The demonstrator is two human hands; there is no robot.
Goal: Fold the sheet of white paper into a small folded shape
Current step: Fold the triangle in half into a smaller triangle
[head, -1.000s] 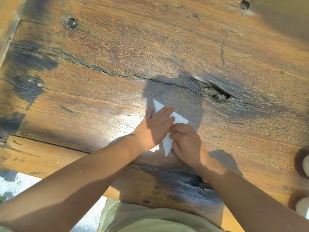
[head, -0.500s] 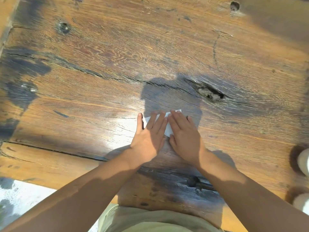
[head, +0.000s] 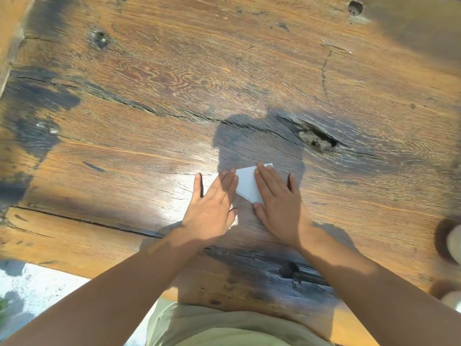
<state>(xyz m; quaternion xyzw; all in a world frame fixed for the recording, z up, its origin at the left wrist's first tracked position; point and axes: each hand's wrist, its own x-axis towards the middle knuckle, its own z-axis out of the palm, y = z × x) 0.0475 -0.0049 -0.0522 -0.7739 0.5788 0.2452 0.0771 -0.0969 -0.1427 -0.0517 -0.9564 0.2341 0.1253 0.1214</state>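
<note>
1. Together, our left hand (head: pixel 212 206) and right hand (head: pixel 277 206) lie palm-down on the folded white paper (head: pixel 247 186), fingers straight and slightly spread, gripping nothing.
2. Both hands cover the paper's sides. We see only a strip between the fingers and a corner past the right fingertips, so its outline is unclear.
3. Smooth paper rests on a cracked, knotted wooden table (head: pixel 174 83).
</note>
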